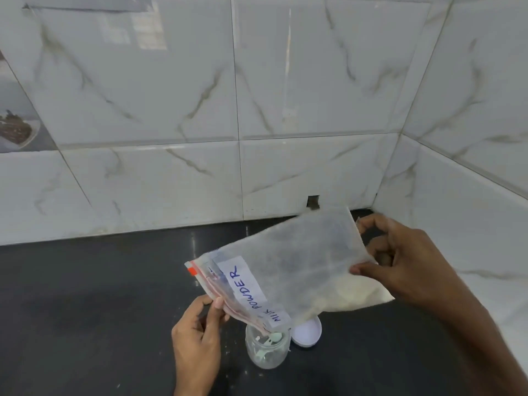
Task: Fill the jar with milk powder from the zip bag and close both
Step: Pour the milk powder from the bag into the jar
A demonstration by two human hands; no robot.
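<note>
Fingertips (218,303) of the left hand (197,335) pinch the zip edge of the zip bag (288,270), near its red strip, with thumb and fingers pressed together on the plastic. Fingers (368,221) of the right hand (400,258) are spread and grip the bottom end of the bag, the thumb on its near side and the others behind the far corner. The bag hangs tilted in the air, bottom end high at the right, zip end low at the left. A white label (251,292) on it reads MILK POWDER, and pale powder lies in the lower fold.

The low corner of the zip end is at the mouth of the glass jar (267,351), which stands upright on the black countertop (85,295) with no lid. Only some small pale bits show inside. The white lid (307,332) lies on the countertop just beside the jar, on its right, partly under the bag. Behind all this, marble-patterned tiles (171,110) cover the wall.
</note>
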